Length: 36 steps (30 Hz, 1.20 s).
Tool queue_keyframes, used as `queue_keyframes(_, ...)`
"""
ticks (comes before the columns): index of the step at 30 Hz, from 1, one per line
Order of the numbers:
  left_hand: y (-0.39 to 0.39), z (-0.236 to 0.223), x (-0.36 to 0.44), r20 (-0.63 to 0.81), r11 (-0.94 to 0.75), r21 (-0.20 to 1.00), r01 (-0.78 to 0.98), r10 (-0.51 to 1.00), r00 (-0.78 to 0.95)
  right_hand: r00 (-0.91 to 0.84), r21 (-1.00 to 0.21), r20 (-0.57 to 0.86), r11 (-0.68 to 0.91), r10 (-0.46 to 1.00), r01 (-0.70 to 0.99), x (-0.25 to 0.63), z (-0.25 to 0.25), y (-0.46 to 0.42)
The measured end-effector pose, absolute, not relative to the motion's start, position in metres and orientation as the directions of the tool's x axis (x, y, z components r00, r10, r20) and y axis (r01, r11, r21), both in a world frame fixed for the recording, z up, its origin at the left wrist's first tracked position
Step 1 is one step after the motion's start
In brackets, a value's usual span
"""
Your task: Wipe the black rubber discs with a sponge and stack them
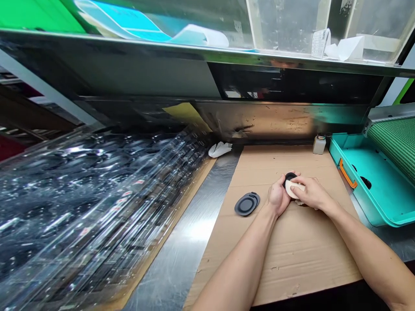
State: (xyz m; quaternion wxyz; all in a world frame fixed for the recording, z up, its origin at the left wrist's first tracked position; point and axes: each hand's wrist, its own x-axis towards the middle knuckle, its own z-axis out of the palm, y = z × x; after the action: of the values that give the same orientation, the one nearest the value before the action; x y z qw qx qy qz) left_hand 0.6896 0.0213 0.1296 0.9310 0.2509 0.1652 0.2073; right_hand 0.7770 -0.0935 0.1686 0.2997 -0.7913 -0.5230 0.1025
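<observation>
Black disc (288, 176) is sitting in my left hand (279, 195), right of the frame's centre, its exposed edge facing the top; I cannot tell its long axis, because a cream pad (293, 188) is covering much of it. The disc is looking dark and round-edged. My left fingers are cupping it; my right hand (309, 192) is pinching the pad. Cardboard (308, 259) is stretching toward the bottom, dark gray oval pieces (246, 204) are lying left, and a teal tray (369, 209) is bounding the right.
</observation>
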Motion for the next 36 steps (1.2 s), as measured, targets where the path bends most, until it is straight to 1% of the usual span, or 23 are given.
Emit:
queue_keyframes(2, 0.02, 0.129, 0.69, -0.202, 0.786, 0.544, -0.295, 0.463, 0.863, 0.442, -0.525, 0.094, -0.332, 0.892, 0.784, 0.779, 0.176, -0.096)
queue_keyframes(5, 0.019, 0.127, 0.692, -0.207, 0.767, 0.563, -0.309, 0.493, 0.845, 0.55, -0.427, 0.113, -0.46, 0.827, 0.779, 0.779, 0.182, -0.097)
queue_keyframes(9, 0.019, 0.124, 0.694, -0.218, 0.778, 0.558, -0.289, 0.474, 0.853, 0.485, -0.33, 0.125, -0.425, 0.865, 0.843, 0.773, 0.178, -0.089)
queue_keyframes(11, 0.02, 0.123, 0.694, -0.235, 0.778, 0.555, -0.295, 0.487, 0.841, 0.509, -0.296, 0.157, -0.452, 0.846, 0.842, 0.772, 0.174, -0.086)
queue_keyframes(13, 0.02, 0.123, 0.694, -0.256, 0.779, 0.554, -0.293, 0.494, 0.831, 0.502, -0.291, 0.173, -0.443, 0.847, 0.848, 0.773, 0.172, -0.084)
queue_keyframes(16, 0.02, 0.124, 0.694, -0.256, 0.791, 0.544, -0.28, 0.474, 0.843, 0.427, -0.328, 0.142, -0.365, 0.893, 0.871, 0.779, 0.17, -0.086)
queue_keyframes(17, 0.02, 0.124, 0.694, -0.258, 0.791, 0.543, -0.282, 0.477, 0.841, 0.452, -0.337, 0.154, -0.383, 0.879, 0.86, 0.781, 0.168, -0.087)
queue_keyframes(20, 0.02, 0.126, 0.694, -0.272, 0.78, 0.55, -0.3, 0.507, 0.818, 0.599, -0.379, 0.253, -0.491, 0.76, 0.784, 0.788, 0.163, -0.09)
queue_keyframes(22, 0.019, 0.127, 0.694, -0.275, 0.778, 0.549, -0.305, 0.513, 0.813, 0.638, -0.451, 0.307, -0.482, 0.706, 0.751, 0.789, 0.16, -0.091)
queue_keyframes(24, 0.019, 0.127, 0.694, -0.272, 0.78, 0.544, -0.309, 0.513, 0.814, 0.648, -0.512, 0.317, -0.45, 0.692, 0.731, 0.786, 0.158, -0.091)
queue_keyframes(25, 0.019, 0.127, 0.694, -0.269, 0.783, 0.54, -0.308, 0.507, 0.818, 0.643, -0.518, 0.307, -0.444, 0.702, 0.731, 0.784, 0.157, -0.09)
queue_keyframes(27, 0.019, 0.127, 0.694, -0.264, 0.793, 0.531, -0.3, 0.491, 0.83, 0.604, -0.461, 0.256, -0.454, 0.755, 0.763, 0.777, 0.158, -0.086)
queue_keyframes(29, 0.02, 0.126, 0.694, -0.263, 0.801, 0.521, -0.294, 0.478, 0.838, 0.569, -0.351, 0.2, -0.484, 0.798, 0.802, 0.77, 0.159, -0.082)
queue_keyframes(31, 0.02, 0.125, 0.694, -0.267, 0.801, 0.515, -0.306, 0.489, 0.831, 0.585, -0.263, 0.172, -0.535, 0.793, 0.803, 0.765, 0.162, -0.077)
queue_keyframes(33, 0.019, 0.125, 0.694, -0.277, 0.797, 0.509, -0.327, 0.511, 0.814, 0.602, -0.239, 0.153, -0.562, 0.783, 0.792, 0.761, 0.164, -0.073)
queue_keyframes(36, 0.017, 0.125, 0.695, -0.279, 0.796, 0.503, -0.338, 0.519, 0.808, 0.592, -0.252, 0.09, -0.557, 0.801, 0.792, 0.757, 0.167, -0.071)
